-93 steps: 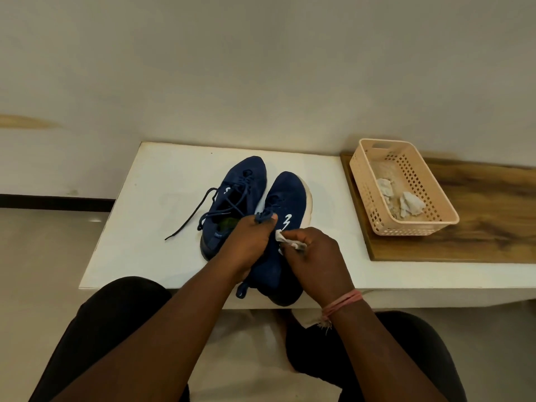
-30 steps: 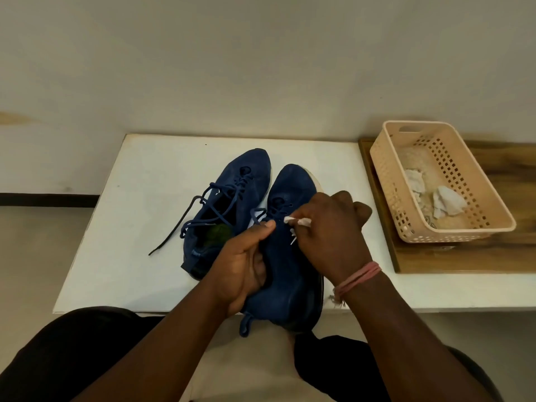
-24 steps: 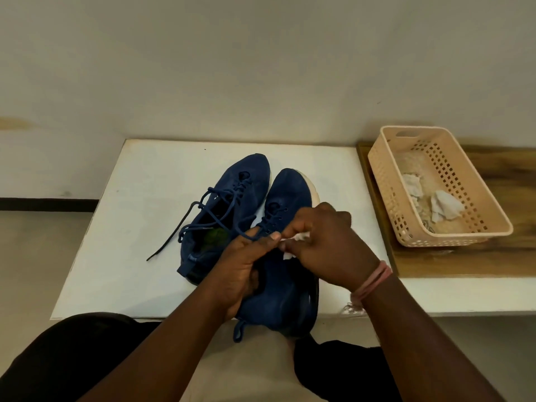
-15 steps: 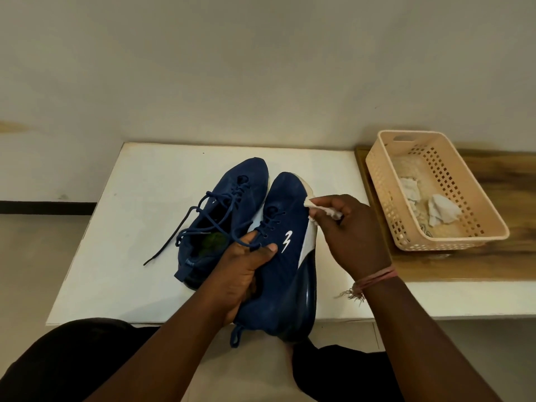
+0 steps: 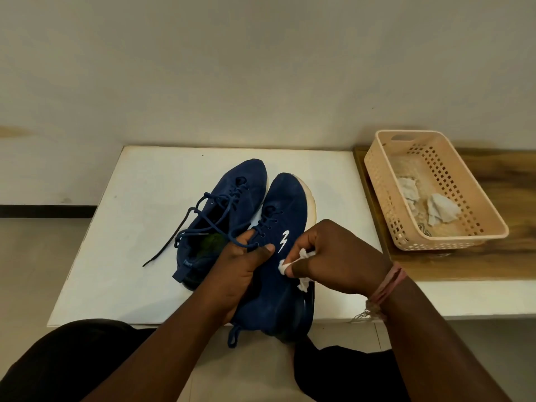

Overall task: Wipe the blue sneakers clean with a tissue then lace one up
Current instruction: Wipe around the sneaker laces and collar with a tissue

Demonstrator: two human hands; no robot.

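Two blue sneakers lie on a white table (image 5: 139, 181). The left sneaker (image 5: 232, 195) rests flat with loose laces trailing to the left. The right sneaker (image 5: 285, 216) is tipped up, its heel hanging over the table's near edge. My left hand (image 5: 240, 268) grips it at the collar, thumb on the lace holes. My right hand (image 5: 333, 253) pinches a small white tissue (image 5: 285, 265) and presses it on the sneaker's side, just below the white logo.
A beige perforated basket (image 5: 475, 210) holding crumpled used tissues (image 5: 441, 210) stands on a wooden board (image 5: 516, 181) at the right. A pale wall runs behind the table. My knees in dark trousers sit below the table's near edge.
My right hand moved the tissue from the sole edge near the toe back down to the sneaker's side by the logo. My left hand kept its hold.
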